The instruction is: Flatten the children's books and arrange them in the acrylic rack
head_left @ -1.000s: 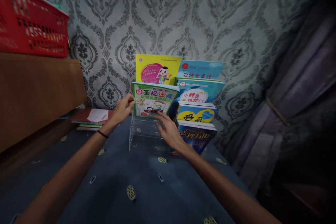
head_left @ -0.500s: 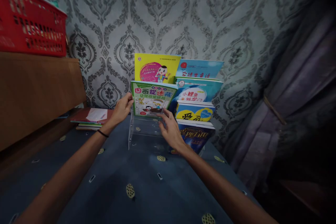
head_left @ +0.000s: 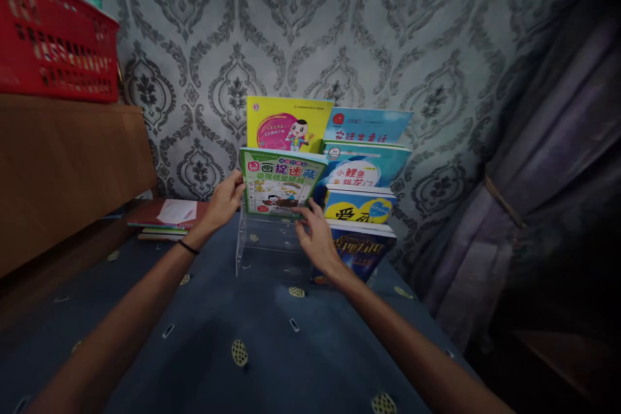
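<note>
A green-bordered children's book (head_left: 284, 184) leans in a tier of a clear acrylic book rack (head_left: 272, 252). At its left edge, my left hand (head_left: 227, 199) is closed, with the fingers curled against the cover's side. My right hand (head_left: 317, 236) touches the lower right of the same cover with its fingers apart. Behind this book stands a yellow book (head_left: 286, 123). The rack's right column carries a light blue book (head_left: 371, 126), a teal book (head_left: 369, 165), blue-and-yellow books (head_left: 361, 207) and dark blue books (head_left: 363, 252), partly behind my right hand.
The rack stands on a dark blue patterned cloth (head_left: 204, 336) against a papered wall. Several flat books (head_left: 155, 217) with a white paper lie to the left. A red basket (head_left: 58, 45) sits on a wooden cabinet (head_left: 72, 168). A curtain (head_left: 485, 220) hangs at right.
My right fingers have shifted slightly along the lower right of the green book. My left hand stays at its left edge. The whole view has moved a little.
</note>
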`<action>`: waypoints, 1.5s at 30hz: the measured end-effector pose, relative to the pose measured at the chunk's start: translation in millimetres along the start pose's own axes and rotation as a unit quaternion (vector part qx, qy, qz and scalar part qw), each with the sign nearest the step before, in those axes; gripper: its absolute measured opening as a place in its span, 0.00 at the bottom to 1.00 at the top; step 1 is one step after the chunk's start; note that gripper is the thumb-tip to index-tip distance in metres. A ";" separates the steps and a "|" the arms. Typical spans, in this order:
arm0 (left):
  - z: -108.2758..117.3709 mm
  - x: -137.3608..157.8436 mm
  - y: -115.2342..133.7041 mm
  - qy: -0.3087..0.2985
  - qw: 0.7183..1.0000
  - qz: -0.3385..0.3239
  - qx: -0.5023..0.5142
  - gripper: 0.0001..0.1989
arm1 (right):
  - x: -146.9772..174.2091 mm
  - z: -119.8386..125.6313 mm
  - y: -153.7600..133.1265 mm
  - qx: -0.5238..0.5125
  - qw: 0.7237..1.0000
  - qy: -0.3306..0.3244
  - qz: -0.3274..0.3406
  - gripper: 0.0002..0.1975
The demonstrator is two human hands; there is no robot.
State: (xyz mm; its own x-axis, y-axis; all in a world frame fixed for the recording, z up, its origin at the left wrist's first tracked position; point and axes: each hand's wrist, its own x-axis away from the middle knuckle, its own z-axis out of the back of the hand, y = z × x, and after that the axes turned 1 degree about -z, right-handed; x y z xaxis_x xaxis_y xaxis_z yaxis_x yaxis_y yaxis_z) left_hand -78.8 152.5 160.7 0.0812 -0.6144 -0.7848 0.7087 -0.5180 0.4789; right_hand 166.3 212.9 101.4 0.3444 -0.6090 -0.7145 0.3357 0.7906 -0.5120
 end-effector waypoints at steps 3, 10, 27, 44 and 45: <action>-1.1 0.9 -1.4 0.003 1.000 0.004 0.007 0.03 | -0.4 2.1 -0.2 0.009 1.000 -0.009 0.000 0.17; -0.5 0.8 -5.4 -0.003 1.000 0.003 -0.023 0.05 | 1.6 2.9 -3.0 0.009 1.000 -0.018 0.001 0.17; 1.5 30.0 -22.3 0.006 0.995 0.037 -0.095 0.12 | 20.6 3.2 -9.9 -0.007 1.000 -0.011 0.012 0.16; 78.0 126.0 -143.8 -0.100 0.867 0.233 -0.428 0.29 | 182.2 -60.0 -18.5 -0.054 0.973 -0.223 -0.039 0.14; 78.4 125.7 -146.3 -0.110 0.858 0.231 -0.445 0.29 | 183.0 -60.2 -17.9 -0.056 0.973 -0.219 -0.051 0.14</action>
State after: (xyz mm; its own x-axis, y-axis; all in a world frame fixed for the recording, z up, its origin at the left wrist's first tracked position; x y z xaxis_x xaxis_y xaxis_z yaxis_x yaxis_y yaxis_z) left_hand -227.2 104.4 22.8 0.4325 -0.7803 -0.4517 0.8992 0.4103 0.1522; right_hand 170.5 91.2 -48.9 0.6636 -0.6337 -0.3975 0.2985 0.7116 -0.6360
